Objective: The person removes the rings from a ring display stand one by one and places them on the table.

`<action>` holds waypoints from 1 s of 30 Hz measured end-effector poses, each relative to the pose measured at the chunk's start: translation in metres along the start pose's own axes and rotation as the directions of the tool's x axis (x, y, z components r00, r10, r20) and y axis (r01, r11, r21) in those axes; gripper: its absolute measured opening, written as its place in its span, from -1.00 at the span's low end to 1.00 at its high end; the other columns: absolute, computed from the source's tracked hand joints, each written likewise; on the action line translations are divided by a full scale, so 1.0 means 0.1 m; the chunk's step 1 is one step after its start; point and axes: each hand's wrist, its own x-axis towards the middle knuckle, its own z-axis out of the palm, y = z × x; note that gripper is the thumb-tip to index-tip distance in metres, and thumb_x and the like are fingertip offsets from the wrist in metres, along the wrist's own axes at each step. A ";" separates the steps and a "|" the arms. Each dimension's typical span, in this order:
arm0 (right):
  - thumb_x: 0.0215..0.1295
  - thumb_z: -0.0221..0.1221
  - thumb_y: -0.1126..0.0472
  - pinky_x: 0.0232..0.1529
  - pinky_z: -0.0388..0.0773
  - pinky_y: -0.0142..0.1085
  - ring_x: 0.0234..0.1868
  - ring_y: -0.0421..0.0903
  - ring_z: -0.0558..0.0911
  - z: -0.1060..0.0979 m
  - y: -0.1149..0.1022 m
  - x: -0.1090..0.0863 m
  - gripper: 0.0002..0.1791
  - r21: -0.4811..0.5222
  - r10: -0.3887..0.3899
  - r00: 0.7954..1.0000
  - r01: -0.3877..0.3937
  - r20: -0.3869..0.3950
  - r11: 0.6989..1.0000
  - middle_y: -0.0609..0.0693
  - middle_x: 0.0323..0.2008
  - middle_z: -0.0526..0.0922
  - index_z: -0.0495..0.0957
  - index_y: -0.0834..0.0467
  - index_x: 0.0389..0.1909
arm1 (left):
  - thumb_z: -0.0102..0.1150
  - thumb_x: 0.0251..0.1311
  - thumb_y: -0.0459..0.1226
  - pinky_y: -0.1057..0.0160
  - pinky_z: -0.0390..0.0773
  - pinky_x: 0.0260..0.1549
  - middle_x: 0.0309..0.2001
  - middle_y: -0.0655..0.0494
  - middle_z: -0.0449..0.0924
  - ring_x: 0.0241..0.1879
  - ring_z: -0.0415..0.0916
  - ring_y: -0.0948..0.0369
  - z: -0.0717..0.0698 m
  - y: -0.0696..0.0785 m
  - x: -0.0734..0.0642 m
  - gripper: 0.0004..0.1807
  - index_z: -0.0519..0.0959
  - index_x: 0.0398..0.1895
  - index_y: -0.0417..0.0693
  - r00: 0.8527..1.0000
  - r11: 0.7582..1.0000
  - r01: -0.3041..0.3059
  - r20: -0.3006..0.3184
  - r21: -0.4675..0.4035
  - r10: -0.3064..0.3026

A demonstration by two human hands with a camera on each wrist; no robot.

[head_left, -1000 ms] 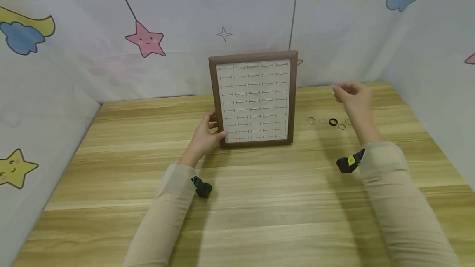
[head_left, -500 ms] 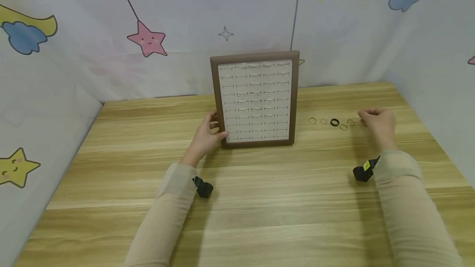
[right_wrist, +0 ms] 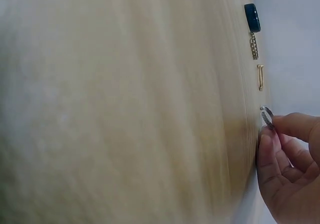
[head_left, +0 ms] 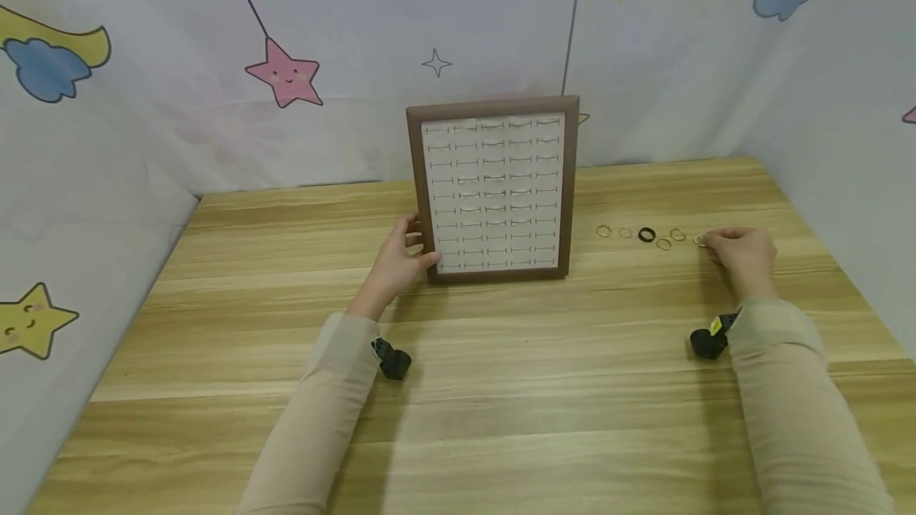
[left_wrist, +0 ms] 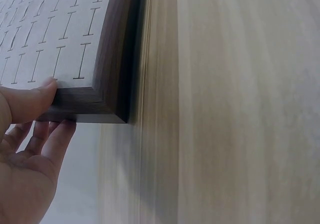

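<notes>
My left hand (head_left: pixel 397 262) grips the lower left edge of a brown-framed ring display board (head_left: pixel 497 276), which stands upright on the table. Its thumb lies on the front and the fingers reach behind, as the left wrist view (left_wrist: pixel 30 154) also shows. The white slotted panel (left_wrist: pixel 45 39) has rows of slits with no rings in them. At the right, my right hand (head_left: pixel 744 257) pinches a silver ring (right_wrist: pixel 267 117) between thumb and fingertips, right at the tabletop. Left of it lie a gold ring (head_left: pixel 677 235), a chain-like gold ring (right_wrist: pixel 254 46) and a black ring (head_left: pixel 647 234).
Farther left in the same row are a thin pale ring (head_left: pixel 626 233) and another gold ring (head_left: pixel 604 230). A wood-grain table (head_left: pixel 501 404) carries everything. Behind it hangs a white cloth backdrop (head_left: pixel 343 133) with cartoon stars, and cloth walls stand on both sides.
My right hand has come down from above the rings and moved right to the tabletop, with the small ring at its fingertips. The left hand and board stay in place.
</notes>
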 end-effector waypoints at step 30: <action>0.39 -0.20 0.03 -0.52 0.45 -0.59 -0.47 -0.40 0.46 0.01 -0.14 -0.06 -0.38 -0.182 -0.031 0.999 0.023 -0.039 0.983 0.04 -0.10 0.59 0.23 0.31 0.35 | 0.22 0.16 -0.44 0.01 0.34 0.35 0.37 -0.16 0.21 0.34 0.25 -0.09 -0.01 0.00 -0.06 -0.15 0.02 0.47 -0.13 1.000 1.000 -0.004 -0.022 0.030 0.004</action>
